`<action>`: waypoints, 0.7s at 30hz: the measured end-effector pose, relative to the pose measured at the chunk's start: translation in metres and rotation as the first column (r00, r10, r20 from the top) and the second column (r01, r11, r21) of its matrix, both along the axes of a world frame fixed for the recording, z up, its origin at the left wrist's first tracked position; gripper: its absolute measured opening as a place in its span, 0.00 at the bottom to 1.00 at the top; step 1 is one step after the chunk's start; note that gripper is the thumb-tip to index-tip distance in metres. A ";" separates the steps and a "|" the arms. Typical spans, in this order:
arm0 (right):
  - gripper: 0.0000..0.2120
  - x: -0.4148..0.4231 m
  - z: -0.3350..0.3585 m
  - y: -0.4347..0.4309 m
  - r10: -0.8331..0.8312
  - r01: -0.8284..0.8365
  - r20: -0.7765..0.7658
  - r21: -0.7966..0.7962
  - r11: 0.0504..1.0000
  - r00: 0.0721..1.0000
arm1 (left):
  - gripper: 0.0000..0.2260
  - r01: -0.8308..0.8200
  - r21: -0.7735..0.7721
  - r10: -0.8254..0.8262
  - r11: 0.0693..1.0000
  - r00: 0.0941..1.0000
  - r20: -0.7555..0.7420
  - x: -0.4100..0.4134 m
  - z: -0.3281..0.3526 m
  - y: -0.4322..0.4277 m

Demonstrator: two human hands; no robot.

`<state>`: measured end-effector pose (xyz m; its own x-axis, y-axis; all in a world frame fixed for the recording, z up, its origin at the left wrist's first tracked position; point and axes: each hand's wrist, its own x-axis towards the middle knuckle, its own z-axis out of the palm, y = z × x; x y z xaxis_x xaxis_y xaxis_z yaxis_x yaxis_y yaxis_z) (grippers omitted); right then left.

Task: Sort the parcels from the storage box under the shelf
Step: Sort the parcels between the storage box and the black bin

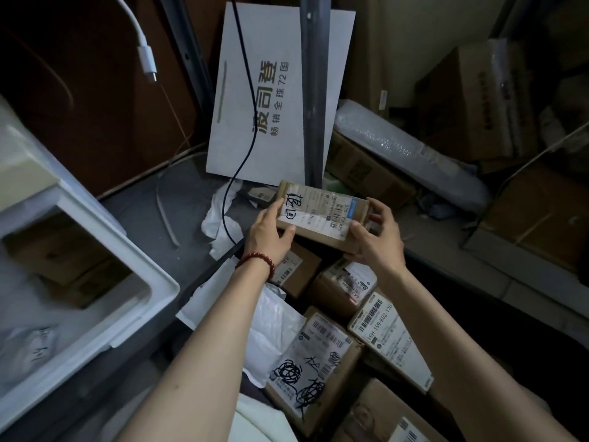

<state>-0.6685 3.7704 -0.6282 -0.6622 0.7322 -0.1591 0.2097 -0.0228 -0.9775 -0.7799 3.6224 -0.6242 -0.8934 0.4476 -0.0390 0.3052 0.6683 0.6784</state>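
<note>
Left hand (271, 229) grips the left end of a small cardboard parcel (320, 215), thumb on the near side, fingers curled over the far edge. A red bead bracelet (258, 262) sits on that wrist. Right hand (379, 239) clamps the right end of the same parcel, thumb on the label, fingers wrapped round the end. The parcel is held level at frame centre, label up, with black handwriting on the label's left part and barcodes to the right.

Directly below the parcel, lower centre: the storage box, its dark rim (212, 271) showing at the left. More cardboard parcels lie packed in it. One has black scribbles on its label (314, 355). Another, to its right, has a white barcode label (385, 330). A white poly bag (274, 327) lies at their left, under the left forearm.

Beyond the hands, crumpled white paper (220, 218) lies on the grey floor. A white printed board (274, 90) leans upright at upper centre, with a black cable (247, 122) hanging across it and a grey post (314, 90) in front of its right part. Upper left: a white cable plug (147, 60). Left edge: a white foam box (134, 250) with brown cartons inside. Upper right: a bubble-wrapped package (408, 145) lies on stacked cartons.
</note>
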 end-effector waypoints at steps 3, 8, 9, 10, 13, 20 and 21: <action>0.22 -0.004 0.002 -0.005 0.026 -0.026 -0.002 -0.019 0.999 1.000 | 0.27 -0.023 0.020 0.023 1.000 1.000 -0.020 -0.002 0.000 -0.007; 0.21 -0.005 0.005 -0.009 0.003 -0.003 0.015 -0.007 1.000 1.000 | 0.28 -0.028 0.014 0.028 1.000 0.999 -0.021 -0.005 0.001 -0.012; 0.20 -0.004 0.006 -0.008 -0.001 0.001 0.013 -0.022 1.000 1.000 | 0.29 -0.032 0.017 0.032 0.999 0.999 -0.029 -0.006 0.002 -0.011; 0.20 -0.003 0.007 -0.008 -0.005 0.006 0.010 -0.047 0.999 1.000 | 0.29 -0.034 0.019 0.035 0.999 0.999 -0.039 -0.007 0.003 -0.011; 0.20 0.001 0.008 -0.008 -0.026 0.025 -0.008 -0.139 0.990 1.000 | 0.30 -0.041 0.040 0.043 0.998 0.998 -0.052 -0.009 0.005 -0.009; 0.20 0.011 0.005 -0.004 -0.044 0.018 -0.131 -0.194 0.981 0.990 | 0.32 0.041 0.124 -0.027 0.991 0.994 -0.110 -0.006 0.011 0.002; 0.20 0.011 0.004 -0.004 -0.040 0.014 -0.137 -0.186 0.983 0.990 | 0.32 0.047 0.134 -0.032 0.990 0.993 -0.112 -0.006 0.012 0.004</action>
